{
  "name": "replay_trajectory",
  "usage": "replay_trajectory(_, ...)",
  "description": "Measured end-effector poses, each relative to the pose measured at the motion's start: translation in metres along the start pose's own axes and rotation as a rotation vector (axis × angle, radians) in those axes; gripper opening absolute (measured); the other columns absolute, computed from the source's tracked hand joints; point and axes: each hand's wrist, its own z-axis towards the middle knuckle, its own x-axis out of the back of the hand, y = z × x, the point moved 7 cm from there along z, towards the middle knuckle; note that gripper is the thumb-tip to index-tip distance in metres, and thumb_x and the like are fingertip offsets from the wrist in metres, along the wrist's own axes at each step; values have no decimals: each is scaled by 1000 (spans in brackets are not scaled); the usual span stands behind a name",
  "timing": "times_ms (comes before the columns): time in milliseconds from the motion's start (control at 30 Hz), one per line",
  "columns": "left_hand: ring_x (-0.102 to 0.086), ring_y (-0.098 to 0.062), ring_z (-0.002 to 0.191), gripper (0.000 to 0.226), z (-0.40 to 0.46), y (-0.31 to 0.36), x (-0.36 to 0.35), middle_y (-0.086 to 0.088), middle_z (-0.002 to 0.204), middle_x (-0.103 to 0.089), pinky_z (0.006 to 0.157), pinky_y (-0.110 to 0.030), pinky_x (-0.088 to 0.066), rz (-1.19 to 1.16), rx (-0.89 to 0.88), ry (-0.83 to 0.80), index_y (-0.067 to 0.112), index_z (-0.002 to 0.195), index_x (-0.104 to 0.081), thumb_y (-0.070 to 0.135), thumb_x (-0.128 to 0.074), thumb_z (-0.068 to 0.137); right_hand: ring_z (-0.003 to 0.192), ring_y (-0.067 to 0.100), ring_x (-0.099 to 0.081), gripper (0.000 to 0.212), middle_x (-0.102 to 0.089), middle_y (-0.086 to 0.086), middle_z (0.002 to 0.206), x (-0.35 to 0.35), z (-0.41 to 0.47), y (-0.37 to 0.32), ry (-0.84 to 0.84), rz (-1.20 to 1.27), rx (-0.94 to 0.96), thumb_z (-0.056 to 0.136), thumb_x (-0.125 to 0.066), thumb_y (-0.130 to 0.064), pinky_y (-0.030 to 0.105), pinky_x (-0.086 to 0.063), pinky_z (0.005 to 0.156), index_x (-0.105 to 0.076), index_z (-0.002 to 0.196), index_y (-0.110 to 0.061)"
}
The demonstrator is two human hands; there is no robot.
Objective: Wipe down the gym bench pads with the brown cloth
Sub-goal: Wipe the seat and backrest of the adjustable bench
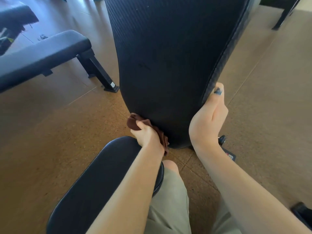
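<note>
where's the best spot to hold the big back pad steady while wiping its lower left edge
Grip the back pad by its lower right edge, coming from the right, as the right hand does now. The edge is thin enough to wrap, and it sits opposite the cloth in the left hand.

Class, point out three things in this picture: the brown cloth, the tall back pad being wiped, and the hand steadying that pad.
brown cloth (132, 123), head view, bunched left end.
back pad (165, 65), head view, middle of its face.
right hand (208, 122), head view, back of the hand.

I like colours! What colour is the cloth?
The cloth is dark brown, seen in the head view.
</note>
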Motion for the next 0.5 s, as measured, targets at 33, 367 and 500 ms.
replay_trajectory(33, -61, -19, 78, 28, -12, -7, 0, 3, 107, -62, 52, -27, -51, 17, 33, 8, 43, 136, -40, 50, -36, 109, 72, -5, -54, 33, -57, -3, 83, -1, 0, 0, -10, 2, -5, 102, -18, -48, 13, -42, 67, -48, 98, -35)
replay_trajectory(367, -58, -26, 115, 38, -84, -4, -13, 3, 129, -57, 105, -46, -47, -62, 17, -83, 36, 143, -45, 47, -42, 107, 77, -2, -58, 36, -61, -7, 88, 0, 2, 0, -102, -41, -73, 104, -19, -50, 26, -50, 81, -48, 95, -30)
replay_trajectory(500, -62, -17, 118, 34, -118, 40, -20, 8, 128, -64, 107, -40, -49, -204, -207, -207, 35, 140, -54, 43, -46, 108, 70, -2, -50, 42, -59, 0, 82, 6, 5, -1, -132, -14, -60, 111, -22, -43, 34, -45, 76, -51, 98, -15)
